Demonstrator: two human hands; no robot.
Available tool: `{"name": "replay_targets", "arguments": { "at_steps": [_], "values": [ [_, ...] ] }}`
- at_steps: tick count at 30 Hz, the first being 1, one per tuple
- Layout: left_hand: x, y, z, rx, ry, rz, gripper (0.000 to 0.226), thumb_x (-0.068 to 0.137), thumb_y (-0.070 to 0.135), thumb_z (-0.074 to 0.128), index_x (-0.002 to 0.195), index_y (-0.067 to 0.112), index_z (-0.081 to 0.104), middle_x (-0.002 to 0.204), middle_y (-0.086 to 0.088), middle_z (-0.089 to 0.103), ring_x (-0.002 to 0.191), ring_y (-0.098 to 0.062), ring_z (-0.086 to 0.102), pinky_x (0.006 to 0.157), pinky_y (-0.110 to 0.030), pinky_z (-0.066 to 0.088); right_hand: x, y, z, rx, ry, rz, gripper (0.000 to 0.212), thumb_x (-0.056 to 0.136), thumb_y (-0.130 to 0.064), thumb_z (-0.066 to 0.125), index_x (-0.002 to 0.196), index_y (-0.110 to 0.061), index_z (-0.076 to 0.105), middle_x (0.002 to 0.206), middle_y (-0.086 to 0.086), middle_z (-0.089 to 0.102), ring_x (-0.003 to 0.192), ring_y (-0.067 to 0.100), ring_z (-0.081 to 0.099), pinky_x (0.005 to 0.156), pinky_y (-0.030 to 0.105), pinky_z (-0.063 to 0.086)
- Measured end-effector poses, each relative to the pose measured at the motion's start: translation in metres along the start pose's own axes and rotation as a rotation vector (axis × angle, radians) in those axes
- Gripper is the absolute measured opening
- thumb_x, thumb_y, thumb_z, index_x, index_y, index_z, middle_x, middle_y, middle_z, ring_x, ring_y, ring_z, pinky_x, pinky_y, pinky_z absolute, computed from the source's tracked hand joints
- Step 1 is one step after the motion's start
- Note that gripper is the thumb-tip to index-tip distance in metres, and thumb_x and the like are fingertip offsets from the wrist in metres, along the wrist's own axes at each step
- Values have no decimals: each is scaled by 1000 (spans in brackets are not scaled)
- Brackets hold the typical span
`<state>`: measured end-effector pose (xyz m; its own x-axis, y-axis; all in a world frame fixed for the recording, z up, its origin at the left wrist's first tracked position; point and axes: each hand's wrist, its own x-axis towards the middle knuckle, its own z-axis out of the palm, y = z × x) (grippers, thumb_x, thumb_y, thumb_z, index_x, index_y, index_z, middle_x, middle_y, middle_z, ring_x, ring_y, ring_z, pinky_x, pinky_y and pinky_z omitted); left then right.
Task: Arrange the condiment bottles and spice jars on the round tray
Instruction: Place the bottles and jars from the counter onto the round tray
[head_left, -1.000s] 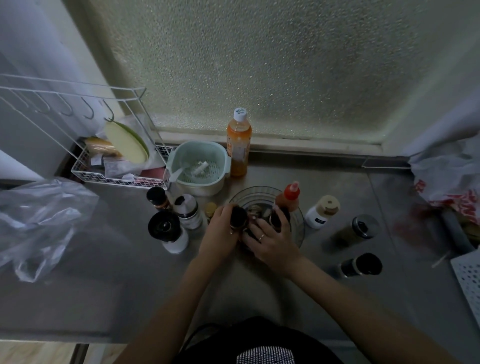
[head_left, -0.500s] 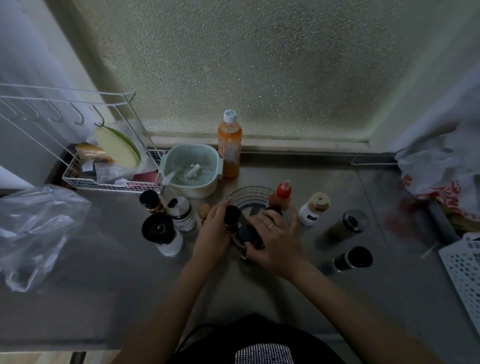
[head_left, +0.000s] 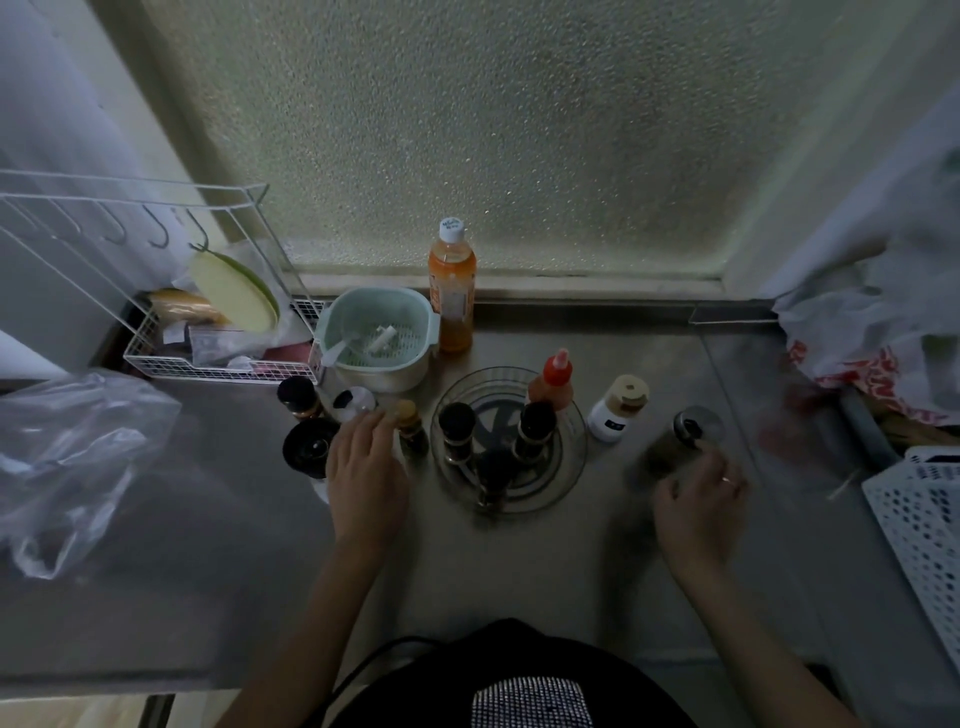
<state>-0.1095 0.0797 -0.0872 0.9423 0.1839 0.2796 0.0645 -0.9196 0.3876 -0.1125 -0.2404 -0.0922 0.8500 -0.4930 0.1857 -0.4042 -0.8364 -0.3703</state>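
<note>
The clear round tray (head_left: 569, 457) sits mid-counter with three dark-capped jars (head_left: 457, 431) (head_left: 535, 431) (head_left: 493, 473) on it and a red-capped sauce bottle (head_left: 556, 387) at its back right. My left hand (head_left: 363, 467) hovers left of it, fingertips by a white-capped jar (head_left: 353, 402) and a small brown bottle (head_left: 410, 426), holding nothing. A big black-lidded jar (head_left: 309, 447) and a dark-capped jar (head_left: 298, 397) stand there too. My right hand (head_left: 696, 499), blurred and curled, is right of the tray near a metal-lidded glass jar (head_left: 693, 428). A beige-capped white jar (head_left: 618, 410) stands between.
Behind the tray stand a green colander bowl (head_left: 379, 338) and an orange drink bottle (head_left: 452, 291). A white wire rack (head_left: 208, 358) is at the back left, a clear plastic bag (head_left: 78, 457) at left. A white bag (head_left: 872, 338) and a perforated basket (head_left: 924, 519) crowd the right.
Both hands have left the tray, the left going left and the right going right. A third dark-capped jar now stands at the tray's front. The black-capped jar at right is now hidden.
</note>
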Motion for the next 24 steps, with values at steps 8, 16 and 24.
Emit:
{"name": "replay_targets", "arguments": {
  "at_steps": [8, 16, 24],
  "values": [
    [4, -8, -12, 139, 120, -76, 48, 77, 13, 55, 125, 16, 52, 134, -9, 55, 132, -29, 43, 113, -54, 22, -15, -7, -3, 222, -91, -89, 37, 84, -4, 61, 120, -3, 50, 116, 25, 55, 105, 40, 51, 82, 46, 48],
    [4, -26, -20, -153, 81, -496, 68, 73, 25, 71, 129, 7, 38, 133, -23, 42, 119, -47, 44, 88, -59, 42, -40, -68, -15, 484, -46, -468, 39, 76, -1, 74, 107, -10, 51, 107, 16, 59, 100, 22, 52, 82, 23, 42],
    [-7, -5, -35, -242, 63, -452, 55, 64, 30, 79, 109, 15, 51, 113, -12, 53, 98, -38, 56, 72, -43, 46, -43, -85, 9, 453, -354, -417, 29, 86, -18, 65, 112, -14, 52, 114, 8, 59, 98, 23, 58, 74, 31, 45]
  ]
}}
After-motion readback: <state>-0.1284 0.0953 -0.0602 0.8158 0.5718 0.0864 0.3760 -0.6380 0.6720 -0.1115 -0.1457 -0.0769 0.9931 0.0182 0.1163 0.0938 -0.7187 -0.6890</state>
